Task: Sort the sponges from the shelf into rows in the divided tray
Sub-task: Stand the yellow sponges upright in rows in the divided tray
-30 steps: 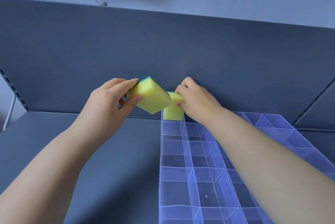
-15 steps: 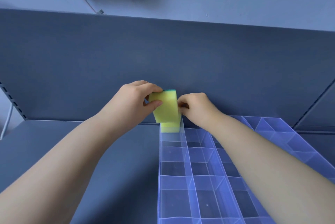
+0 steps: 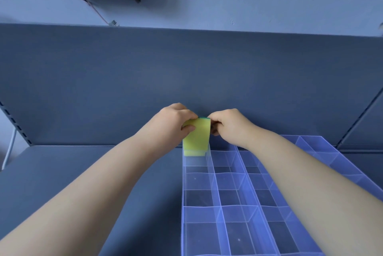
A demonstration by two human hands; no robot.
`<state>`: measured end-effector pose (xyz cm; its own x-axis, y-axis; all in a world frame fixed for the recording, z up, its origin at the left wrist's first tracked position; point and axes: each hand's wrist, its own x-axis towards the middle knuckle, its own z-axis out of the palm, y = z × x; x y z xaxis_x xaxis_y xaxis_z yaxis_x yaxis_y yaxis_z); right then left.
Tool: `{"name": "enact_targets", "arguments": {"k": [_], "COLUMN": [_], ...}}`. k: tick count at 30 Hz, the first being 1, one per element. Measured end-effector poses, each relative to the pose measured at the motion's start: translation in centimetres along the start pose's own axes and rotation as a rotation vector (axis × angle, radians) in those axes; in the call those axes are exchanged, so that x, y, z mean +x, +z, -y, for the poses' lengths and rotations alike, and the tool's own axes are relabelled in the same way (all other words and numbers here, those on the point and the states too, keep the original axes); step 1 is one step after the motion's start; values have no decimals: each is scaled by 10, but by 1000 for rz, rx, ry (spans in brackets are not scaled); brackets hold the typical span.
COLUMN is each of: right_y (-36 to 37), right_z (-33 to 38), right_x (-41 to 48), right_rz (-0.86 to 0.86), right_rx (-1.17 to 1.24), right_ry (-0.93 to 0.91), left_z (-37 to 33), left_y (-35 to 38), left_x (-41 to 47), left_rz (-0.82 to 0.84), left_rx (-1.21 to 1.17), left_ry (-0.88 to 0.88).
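Two hands seat a yellow sponge [image 3: 196, 134] in the far-left cell of the divided tray [image 3: 244, 204].

The left hand [image 3: 172, 123] pinches the sponge's left edge, thumb on the near face and fingers curled over the top. The right hand [image 3: 230, 124] is closed against the right edge at 3 o'clock of the sponge; its fingertips are hidden. The sponge is a soft rectangular foam block, upright, with a thin green scouring layer on its far side. A second yellow sponge [image 3: 193, 152] sits at its base, at 6 o'clock, inside the same cell. The tray is clear, thin-walled rigid plastic, gridded into rectangular cells, resting on a matte grey-blue shelf [image 3: 83, 173].
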<state>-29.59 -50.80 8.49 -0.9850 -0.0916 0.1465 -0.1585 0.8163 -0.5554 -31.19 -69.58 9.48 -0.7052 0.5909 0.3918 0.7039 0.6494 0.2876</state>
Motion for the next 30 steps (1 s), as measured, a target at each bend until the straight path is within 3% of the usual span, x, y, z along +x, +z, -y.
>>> {"name": "enact_targets", "arguments": {"k": [3, 9, 16, 21, 25, 30], "right_y": [-1, 0, 2, 5, 6, 3], "right_z": [0, -1, 1, 12, 24, 34], "right_x": [0, -1, -6, -22, -36, -58], "right_rz": [5, 50, 32, 14, 14, -17], "right_rx": [-34, 128, -91, -254, -319, -340], "right_ry": [7, 79, 34, -21, 8, 93], "left_z": [-4, 3, 6, 7, 7, -5], "left_y": [5, 24, 30, 28, 28, 25], "left_x": [5, 2, -7, -18, -20, -17], "left_rz": [81, 245, 182, 4, -82, -75], "left_rx": [49, 181, 232, 279, 297, 293], "left_ry": [-43, -81, -8, 153, 220, 269]}}
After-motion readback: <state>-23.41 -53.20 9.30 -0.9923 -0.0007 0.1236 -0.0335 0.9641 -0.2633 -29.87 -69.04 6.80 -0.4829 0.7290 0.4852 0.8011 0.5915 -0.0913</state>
